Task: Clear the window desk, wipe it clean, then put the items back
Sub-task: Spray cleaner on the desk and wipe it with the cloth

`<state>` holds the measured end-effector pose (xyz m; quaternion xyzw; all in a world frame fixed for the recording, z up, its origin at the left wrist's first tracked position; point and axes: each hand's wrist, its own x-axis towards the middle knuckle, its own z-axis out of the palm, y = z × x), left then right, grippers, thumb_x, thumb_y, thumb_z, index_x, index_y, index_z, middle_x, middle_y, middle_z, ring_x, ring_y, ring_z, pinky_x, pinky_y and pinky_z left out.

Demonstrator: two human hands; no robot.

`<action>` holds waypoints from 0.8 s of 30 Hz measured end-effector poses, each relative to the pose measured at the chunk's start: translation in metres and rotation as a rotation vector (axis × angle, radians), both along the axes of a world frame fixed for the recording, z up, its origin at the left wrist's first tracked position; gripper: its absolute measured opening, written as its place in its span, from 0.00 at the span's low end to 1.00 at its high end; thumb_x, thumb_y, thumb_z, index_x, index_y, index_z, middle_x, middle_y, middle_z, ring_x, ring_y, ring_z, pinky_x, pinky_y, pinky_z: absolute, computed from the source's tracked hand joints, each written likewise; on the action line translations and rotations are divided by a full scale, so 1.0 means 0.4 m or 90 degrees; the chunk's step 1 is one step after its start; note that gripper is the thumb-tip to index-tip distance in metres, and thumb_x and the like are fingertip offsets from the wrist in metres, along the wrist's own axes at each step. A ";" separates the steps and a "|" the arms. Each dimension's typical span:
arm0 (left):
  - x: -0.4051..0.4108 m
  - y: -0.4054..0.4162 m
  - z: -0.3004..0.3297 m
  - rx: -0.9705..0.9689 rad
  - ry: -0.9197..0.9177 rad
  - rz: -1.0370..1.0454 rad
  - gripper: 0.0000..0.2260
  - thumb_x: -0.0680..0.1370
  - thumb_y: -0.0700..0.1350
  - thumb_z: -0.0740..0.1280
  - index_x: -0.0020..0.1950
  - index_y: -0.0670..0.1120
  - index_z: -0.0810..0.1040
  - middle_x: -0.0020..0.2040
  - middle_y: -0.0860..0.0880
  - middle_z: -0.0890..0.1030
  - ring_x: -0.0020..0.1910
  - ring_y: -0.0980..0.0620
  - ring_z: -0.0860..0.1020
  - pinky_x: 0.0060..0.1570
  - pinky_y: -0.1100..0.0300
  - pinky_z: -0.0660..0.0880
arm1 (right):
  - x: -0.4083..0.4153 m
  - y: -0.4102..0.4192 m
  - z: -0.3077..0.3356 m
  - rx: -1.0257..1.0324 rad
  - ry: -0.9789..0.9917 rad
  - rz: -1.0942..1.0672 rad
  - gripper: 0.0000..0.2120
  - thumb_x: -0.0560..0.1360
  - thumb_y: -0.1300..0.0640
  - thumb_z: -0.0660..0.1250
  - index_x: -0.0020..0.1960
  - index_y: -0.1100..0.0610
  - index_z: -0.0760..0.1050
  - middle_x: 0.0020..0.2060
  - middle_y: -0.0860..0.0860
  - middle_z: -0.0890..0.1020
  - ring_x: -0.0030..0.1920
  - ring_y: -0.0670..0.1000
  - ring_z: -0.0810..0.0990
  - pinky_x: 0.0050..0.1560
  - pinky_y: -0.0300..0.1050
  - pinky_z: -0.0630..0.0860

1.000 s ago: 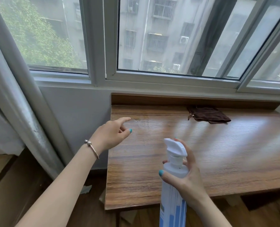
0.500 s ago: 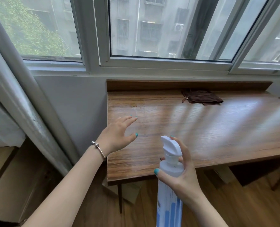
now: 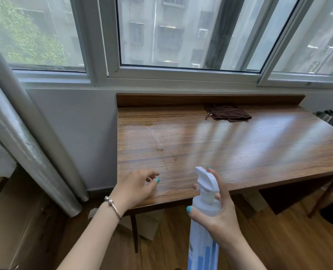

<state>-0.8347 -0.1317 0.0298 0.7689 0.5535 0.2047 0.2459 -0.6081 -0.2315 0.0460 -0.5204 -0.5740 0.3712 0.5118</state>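
The spray bottle point(image 3: 204, 227) stands upright in the right hand point(image 3: 218, 213), near the front edge of the desk point(image 3: 259, 152) and just off it. The thumb and fingers wrap the neck below the white trigger head, and 1 finger lies along the top of the head. The nozzle points far-left, toward the desk surface.

The left hand point(image 3: 136, 188) hovers over the near-left corner of the desk, fingers loosely curled, holding nothing.

The brown cloth point(image 3: 228, 114) lies flat on the far side of the desk, near the back rail, well apart from both hands. Damp streaks show on the left part of the wood.

Handling notes:
- Spray bottle: rigid plastic, probably moderate weight if filled. The body is likely slippery when wet. Hold at the neck, as now, so 1 finger reaches the trigger.
- Cloth: soft, light, limp. It likely bunches when pushed. Pinch it at a fold or edge, or press it flat under the palm for wiping.
- Desk: hard, smooth and glossy.
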 end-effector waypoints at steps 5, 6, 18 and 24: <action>0.070 0.012 0.004 -0.008 -0.008 -0.017 0.16 0.79 0.56 0.61 0.67 0.57 0.73 0.60 0.60 0.78 0.58 0.63 0.74 0.57 0.64 0.74 | 0.073 0.035 0.015 0.005 0.005 -0.038 0.44 0.63 0.70 0.79 0.69 0.38 0.69 0.53 0.42 0.81 0.51 0.49 0.82 0.44 0.39 0.80; 0.084 0.018 0.008 -0.006 -0.005 -0.020 0.17 0.79 0.56 0.61 0.67 0.57 0.73 0.61 0.60 0.78 0.58 0.63 0.74 0.57 0.63 0.74 | 0.092 0.047 0.019 0.007 -0.004 -0.045 0.45 0.63 0.71 0.80 0.68 0.37 0.69 0.51 0.42 0.81 0.49 0.49 0.82 0.44 0.41 0.81; 0.248 0.169 0.104 0.011 0.019 0.045 0.16 0.80 0.54 0.61 0.67 0.54 0.74 0.63 0.58 0.76 0.65 0.58 0.71 0.64 0.55 0.70 | 0.284 0.241 0.089 0.024 -0.004 0.004 0.44 0.60 0.61 0.79 0.70 0.38 0.67 0.54 0.45 0.80 0.51 0.51 0.83 0.44 0.44 0.81; 0.346 0.229 0.119 -0.022 0.038 0.058 0.17 0.80 0.55 0.60 0.68 0.54 0.72 0.64 0.58 0.75 0.63 0.59 0.72 0.63 0.59 0.70 | 0.398 0.314 0.131 0.033 -0.011 0.021 0.47 0.58 0.58 0.79 0.70 0.32 0.65 0.55 0.42 0.81 0.55 0.45 0.82 0.45 0.37 0.80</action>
